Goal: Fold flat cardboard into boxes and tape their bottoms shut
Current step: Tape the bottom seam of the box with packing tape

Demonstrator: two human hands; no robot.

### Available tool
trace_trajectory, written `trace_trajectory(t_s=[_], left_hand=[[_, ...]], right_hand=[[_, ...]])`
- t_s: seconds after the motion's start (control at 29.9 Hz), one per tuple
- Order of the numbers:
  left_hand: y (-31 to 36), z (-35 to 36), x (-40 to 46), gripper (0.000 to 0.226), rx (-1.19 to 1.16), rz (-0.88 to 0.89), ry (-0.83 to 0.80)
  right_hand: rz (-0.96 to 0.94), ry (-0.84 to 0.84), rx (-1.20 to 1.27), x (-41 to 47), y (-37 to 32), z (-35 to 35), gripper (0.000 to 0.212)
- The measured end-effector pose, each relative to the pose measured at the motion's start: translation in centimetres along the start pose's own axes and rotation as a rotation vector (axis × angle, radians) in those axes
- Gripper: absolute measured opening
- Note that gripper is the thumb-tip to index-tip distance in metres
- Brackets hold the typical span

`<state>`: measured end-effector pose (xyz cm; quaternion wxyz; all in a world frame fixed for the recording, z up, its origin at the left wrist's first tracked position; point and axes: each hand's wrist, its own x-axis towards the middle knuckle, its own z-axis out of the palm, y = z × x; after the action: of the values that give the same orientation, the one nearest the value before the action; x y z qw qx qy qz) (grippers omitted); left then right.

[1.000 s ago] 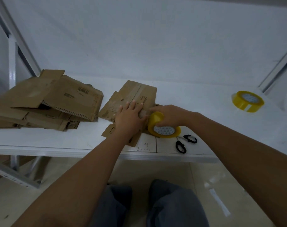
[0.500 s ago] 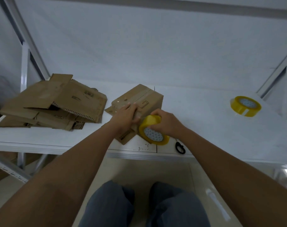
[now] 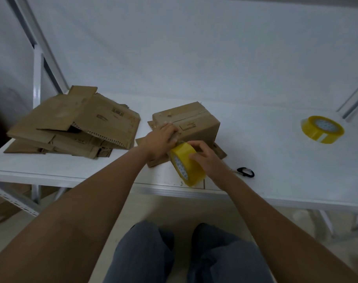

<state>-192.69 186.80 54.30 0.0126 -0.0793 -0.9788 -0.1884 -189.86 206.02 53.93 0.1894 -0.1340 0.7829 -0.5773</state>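
White table (image 3: 255,160), near edge: box (image 3: 196,127) and tape roll (image 3: 187,167) under both hands.

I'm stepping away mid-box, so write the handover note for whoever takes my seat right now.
Left hand: pressing down on the near edge of the folded box, fingers curled over it.
Right hand: gripping the yellow tape roll at the box's near side.
Flat cardboard stack lies to the left; a spare tape roll sits far right; scissors lie by the right wrist.
Done: one box folded up.
Left: run the tape, cut it, then fold and tape the stack.
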Motion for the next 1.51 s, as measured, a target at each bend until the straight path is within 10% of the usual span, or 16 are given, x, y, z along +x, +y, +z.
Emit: trace_trajectory(t_s=[0.64,1.17,1.51], left_hand=[[-2.5,-0.2,4.6,0.056,0.3,0.173,-0.175],[-2.0,0.5,4.0,0.051,0.4,0.167,-0.068],[0.4,-0.5,2.8,0.038,0.21,-0.001,0.073]], right_hand=[[-0.039,0.428,-0.041,0.2,1.6,6.0,0.037],[0.076,0.344,0.085,-0.2,1.7,6.5,0.053],[0.015,0.395,0.109,-1.8,2.7,5.9,0.025]])
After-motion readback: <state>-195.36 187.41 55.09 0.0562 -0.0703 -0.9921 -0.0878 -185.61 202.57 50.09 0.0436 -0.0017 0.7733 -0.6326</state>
